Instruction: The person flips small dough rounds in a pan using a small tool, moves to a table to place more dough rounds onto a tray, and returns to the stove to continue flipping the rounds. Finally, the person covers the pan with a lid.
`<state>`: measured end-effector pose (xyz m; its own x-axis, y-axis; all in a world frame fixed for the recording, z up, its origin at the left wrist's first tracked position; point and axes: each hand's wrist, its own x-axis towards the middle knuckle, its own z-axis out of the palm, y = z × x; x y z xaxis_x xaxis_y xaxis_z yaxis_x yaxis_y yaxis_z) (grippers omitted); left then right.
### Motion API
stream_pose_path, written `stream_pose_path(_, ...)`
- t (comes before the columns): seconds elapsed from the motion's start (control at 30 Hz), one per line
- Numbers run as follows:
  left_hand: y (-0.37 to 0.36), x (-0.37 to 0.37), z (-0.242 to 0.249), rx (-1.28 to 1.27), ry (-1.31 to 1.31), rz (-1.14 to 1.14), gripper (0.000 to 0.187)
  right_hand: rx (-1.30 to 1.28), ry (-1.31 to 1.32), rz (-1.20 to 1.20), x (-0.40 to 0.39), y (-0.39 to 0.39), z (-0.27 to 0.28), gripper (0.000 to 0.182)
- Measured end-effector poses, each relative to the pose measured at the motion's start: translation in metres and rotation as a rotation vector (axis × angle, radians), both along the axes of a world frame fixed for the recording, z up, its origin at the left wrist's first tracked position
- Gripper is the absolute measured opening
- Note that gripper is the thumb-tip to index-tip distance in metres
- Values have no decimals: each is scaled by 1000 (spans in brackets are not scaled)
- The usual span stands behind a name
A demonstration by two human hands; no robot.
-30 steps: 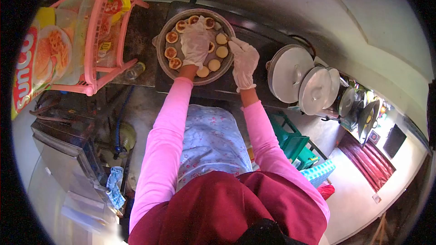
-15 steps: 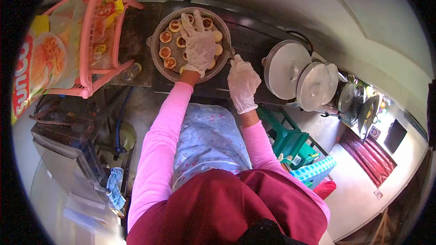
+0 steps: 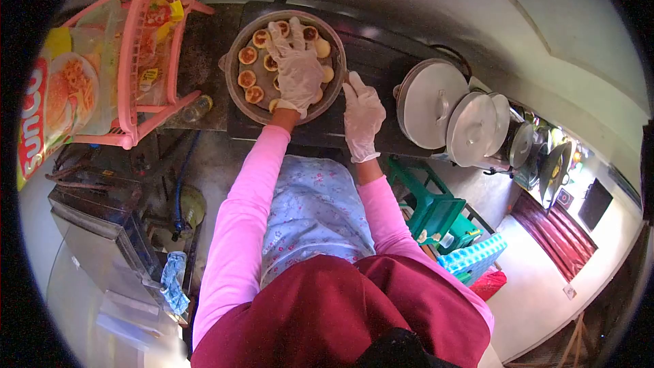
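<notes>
A round metal pan (image 3: 235,99) sits on the dark stove (image 3: 371,48) and holds several small round cakes, some browned like the cake (image 3: 246,79), others pale like the cake (image 3: 327,73). Over the pan's middle lies my left hand (image 3: 298,73) in a clear glove, palm down with fingers spread, hiding some cakes. My right hand (image 3: 364,114), also gloved, is at the pan's right edge with its fingers closed; whatever is between them is too small to name.
Left of the pan stands a pink rack (image 3: 129,68) with food packets. Several metal lids, such as the large lid (image 3: 432,105), line the right side. Below them is a green plastic stool (image 3: 432,208). A glass jar (image 3: 197,108) lies beside the rack.
My right hand has shifted slightly left and up, closer to the pan's edge. My left hand has stayed over the pan, its fingers slightly moved.
</notes>
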<state>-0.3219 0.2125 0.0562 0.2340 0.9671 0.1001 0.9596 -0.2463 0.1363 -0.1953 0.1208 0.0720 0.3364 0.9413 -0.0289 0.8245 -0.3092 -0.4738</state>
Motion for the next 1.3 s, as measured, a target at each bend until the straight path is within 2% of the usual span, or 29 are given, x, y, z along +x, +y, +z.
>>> stream_pose_path(0.1,-6,-5,-9,54,-93,88,41,83,142,84,-1,-6,-1,32)
stream_pose_path(0.2,-10,-18,-33,65,-335,175,36,-78,43,242,-6,5,23,30)
stream_pose_path(0.23,-11,-21,-36,46,-433,201,34,-45,1,269,-5,6,20,29)
stream_pose_path(0.27,-13,-23,-40,199,-427,171,32,-13,-40,295,-3,8,15,28)
stream_pose_path(0.3,-14,-24,-41,190,-423,141,31,23,-82,322,-2,10,12,27)
stream_pose_path(0.4,-17,-25,-45,157,-443,74,30,118,337,-115,-5,10,8,22)
stream_pose_path(0.5,-19,-16,-52,85,-467,63,29,101,683,-309,1,4,-21,24)
stream_pose_path(0.6,-15,-7,-57,-33,-385,51,29,114,778,-339,2,2,-26,23)
stream_pose_path(0.7,-15,3,-53,-126,-380,6,32,175,305,-150,10,0,-16,22)
stream_pose_path(0.8,-15,10,-47,-54,-455,68,34,171,154,-91,10,-3,-5,22)
stream_pose_path(0.9,-19,9,-60,42,-559,112,36,286,137,4,9,1,-3,22)
stream_pose_path(1.0,-19,9,-58,-47,-566,93,35,77,-111,123,10,8,7,22)
stream_pose_path(1.07,-20,8,-44,-176,-503,105,36,104,-94,124,12,6,9,23)
stream_pose_path(1.17,-35,3,-37,-80,-631,225,34,138,-142,186,17,9,14,26)
stream_pose_path(1.3,-51,8,-44,-110,-670,231,32,236,-239,402,29,33,1,32)
